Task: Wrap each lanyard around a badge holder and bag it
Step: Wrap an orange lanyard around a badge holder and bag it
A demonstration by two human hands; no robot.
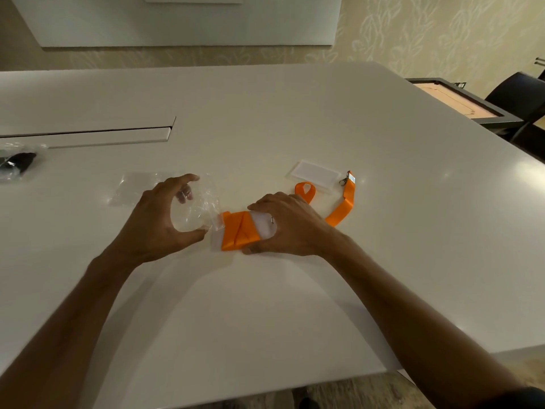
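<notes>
Right hand: my right hand (287, 224) grips the wrapped badge holder (246, 231), fingers curled over its far edge and thumb under its near edge; a ring shows on one finger.
Wrapped badge holder: a clear holder bound in orange lanyard bands, lying low over the table (295, 305); its left end sticks out beyond my right fingertips and meets the mouth of the plastic bag (191, 211).
Left hand: my left hand (165, 222) holds the bag's open end, fingers arched above and thumb below, pinching the film just left of the holder's end.
Plastic bag: clear and crumpled, spreading away to the far left of my left fingers.
Loose lanyard: a second orange lanyard (343, 206) curls on the table just beyond my right knuckles, its metal clip (345, 180) at the far end.
Spare badge holder: a flat clear holder (315, 174) lies beyond my right hand, beside that clip.
Bagged item: a dark object in clear plastic (16, 162) sits well apart, far left of my left hand.
Table slot: a long recessed panel (88, 135) beyond my left fingers.
</notes>
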